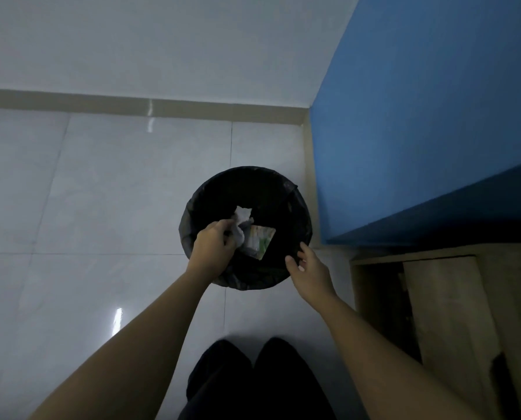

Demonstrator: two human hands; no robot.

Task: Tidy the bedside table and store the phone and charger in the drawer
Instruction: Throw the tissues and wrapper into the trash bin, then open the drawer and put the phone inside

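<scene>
Head view: a round waste bin (295,207) lined with a black bag is standing on the pale tiled floor (101,192), near the corner where a white wall (132,40) is meeting a blue surface (420,116). A light wooden piece of furniture (447,313) is occupying the lower right, beside the bin; whether it is the bedside table cannot be told. Neither the phone nor the charger is showing anywhere in this view.

The left hand (213,248) is reaching over the near-left rim of the bin, with its fingers curled around a crumpled pale tissue (241,225). The tissue is sitting just above the bin's opening. Inside the bin, just right of the tissue, a flat printed packet (260,239) is lying tilted against the dark liner.

The right hand (309,268) is hovering at the near-right rim of the bin, with its fingers spread and nothing in its grasp. Whether the fingertips are touching the liner cannot be told.

The person's dark-clothed legs (253,380) are showing at the bottom centre, between the two forearms.
</scene>
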